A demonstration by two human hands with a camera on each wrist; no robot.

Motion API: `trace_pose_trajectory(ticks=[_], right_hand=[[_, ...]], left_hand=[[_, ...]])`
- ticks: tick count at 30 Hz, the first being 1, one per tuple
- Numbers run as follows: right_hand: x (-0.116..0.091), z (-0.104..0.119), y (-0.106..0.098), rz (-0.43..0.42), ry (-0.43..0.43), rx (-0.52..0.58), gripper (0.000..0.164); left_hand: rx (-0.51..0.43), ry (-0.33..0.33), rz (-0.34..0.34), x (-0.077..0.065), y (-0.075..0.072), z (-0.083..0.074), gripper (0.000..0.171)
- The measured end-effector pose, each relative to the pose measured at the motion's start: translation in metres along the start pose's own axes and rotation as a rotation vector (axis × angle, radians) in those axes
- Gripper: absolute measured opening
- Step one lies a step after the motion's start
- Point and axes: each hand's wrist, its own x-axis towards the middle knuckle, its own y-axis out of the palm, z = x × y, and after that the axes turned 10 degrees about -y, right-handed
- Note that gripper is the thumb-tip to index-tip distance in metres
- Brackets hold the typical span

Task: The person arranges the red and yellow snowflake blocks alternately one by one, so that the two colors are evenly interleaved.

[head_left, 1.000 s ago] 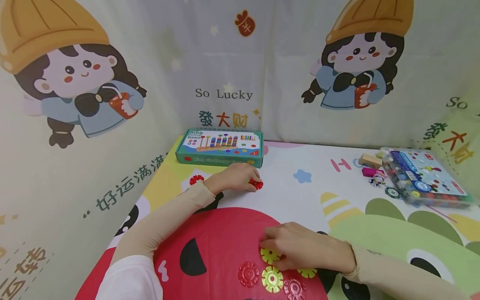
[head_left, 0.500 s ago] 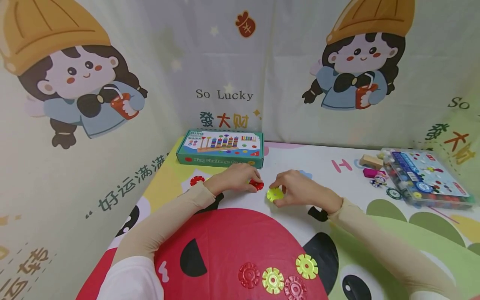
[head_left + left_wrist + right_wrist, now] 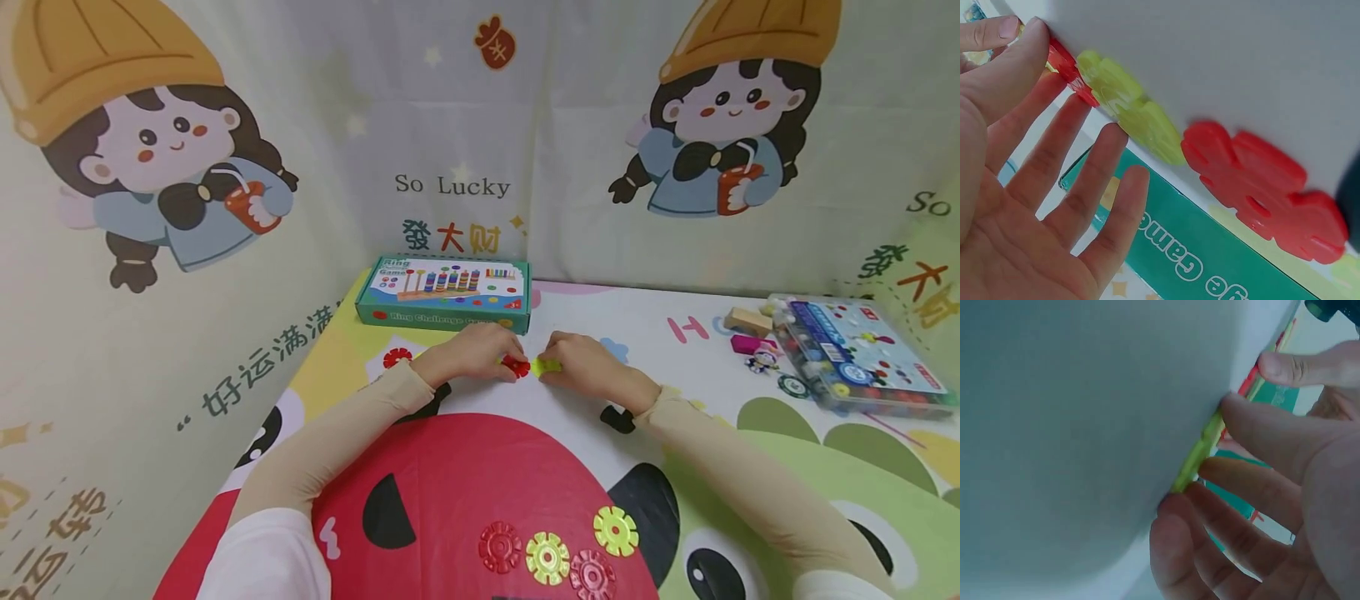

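Observation:
A row of notched plastic discs runs along the table. Its left end is a red disc (image 3: 397,357), big in the left wrist view; a yellow disc (image 3: 1129,106) follows, mostly hidden by the left hand in the head view. My left hand (image 3: 476,350) steadies the red disc (image 3: 517,367) at the row's right end between thumb and fingers, its other fingers spread. With thumb and fingers my right hand (image 3: 585,364) pinches another yellow disc (image 3: 1200,453), its edge right at that red disc.
Loose red discs (image 3: 500,547) and yellow discs (image 3: 616,531) lie near the front. Behind the left hand stands a green game box (image 3: 442,293). At the back right are a clear plastic case (image 3: 862,354), a wooden block (image 3: 747,321) and a small figurine (image 3: 762,358).
My right hand has picked a yellow disc from the front group, carried it back and brought it left against the row's end. The left hand has stayed in place.

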Motion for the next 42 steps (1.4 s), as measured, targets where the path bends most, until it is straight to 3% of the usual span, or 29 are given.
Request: trace_pose_trajectory(ticks=[6,9,12,17,20,23,28,33,37,40,42], right_hand=[[-0.011,0.010,-0.001,-0.017,0.025,-0.040,0.051],[-0.026,0.030,-0.005,-0.024,-0.025,-0.054,0.057],[-0.049,0.061,-0.009,0.044,-0.141,-0.010,0.059],[-0.090,0.108,-0.005,0.235,-0.419,0.097,0.064],[-0.106,0.124,0.000,0.237,-0.582,0.026,0.063],[-0.113,0.132,0.005,0.170,-0.653,-0.061,0.054],[-0.112,0.135,0.006,0.136,-0.646,-0.060,0.040],[-0.105,0.135,0.008,0.095,-0.552,-0.080,0.034],[-0.099,0.140,0.012,0.094,-0.519,-0.144,0.046],[-0.094,0.147,0.014,0.152,-0.565,-0.191,0.061],[-0.089,0.151,0.015,0.166,-0.600,-0.218,0.060]], left_hand=[[-0.007,-0.029,0.021,0.004,0.000,0.002,0.045],[-0.001,-0.043,0.032,0.005,-0.002,0.000,0.049],[0.004,-0.023,0.034,0.007,-0.004,-0.006,0.053],[0.017,0.029,0.041,0.012,-0.004,-0.016,0.055],[0.035,0.045,0.049,0.016,-0.002,-0.018,0.050],[0.026,0.048,0.058,0.018,-0.001,-0.018,0.046],[0.016,0.051,0.052,0.021,-0.001,-0.019,0.045],[0.014,0.064,0.053,0.022,-0.001,-0.023,0.045],[0.013,0.073,0.066,0.024,0.000,-0.027,0.045],[0.025,0.073,0.070,0.025,0.000,-0.029,0.044],[0.030,0.070,0.070,0.026,0.000,-0.029,0.044]])
